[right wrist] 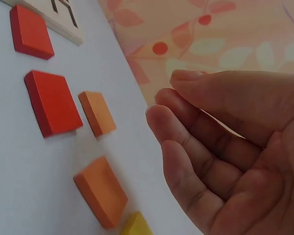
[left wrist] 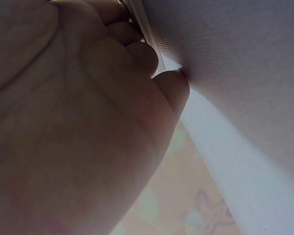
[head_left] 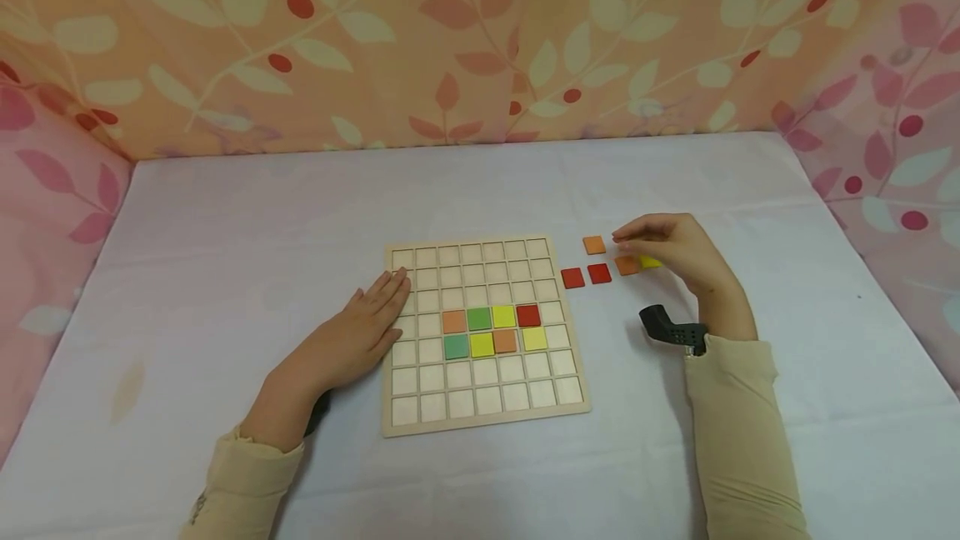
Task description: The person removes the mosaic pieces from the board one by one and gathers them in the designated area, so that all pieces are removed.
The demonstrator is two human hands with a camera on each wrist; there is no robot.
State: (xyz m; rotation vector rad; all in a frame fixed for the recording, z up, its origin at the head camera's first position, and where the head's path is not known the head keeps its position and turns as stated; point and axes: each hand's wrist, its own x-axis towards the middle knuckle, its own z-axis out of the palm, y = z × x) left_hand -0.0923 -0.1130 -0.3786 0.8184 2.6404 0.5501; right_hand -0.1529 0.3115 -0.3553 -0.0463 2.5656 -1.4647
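Note:
My left hand (head_left: 356,327) lies with straight fingers on the left edge of a square wooden grid board (head_left: 487,423); in the left wrist view its fingertips meet the board's side. Over the loose tiles right of the board is my right hand (head_left: 678,252), its fingers loosely bent with nothing between them. By its fingertips sits an orange tile (head_left: 594,245). A second orange tile (right wrist: 102,192) and a yellow tile (head_left: 649,262), partly covered by the hand in the head view, lie below it. Two red tiles (head_left: 599,273) rest nearer the board.
In the board's middle, two rows of cells hold coloured tiles, among them a green tile (head_left: 478,318), a dark red tile (head_left: 528,316) and a teal tile (head_left: 456,347). A white cloth (head_left: 300,207) covers the table. Leaf-patterned curtains (head_left: 480,40) stand behind and at both sides.

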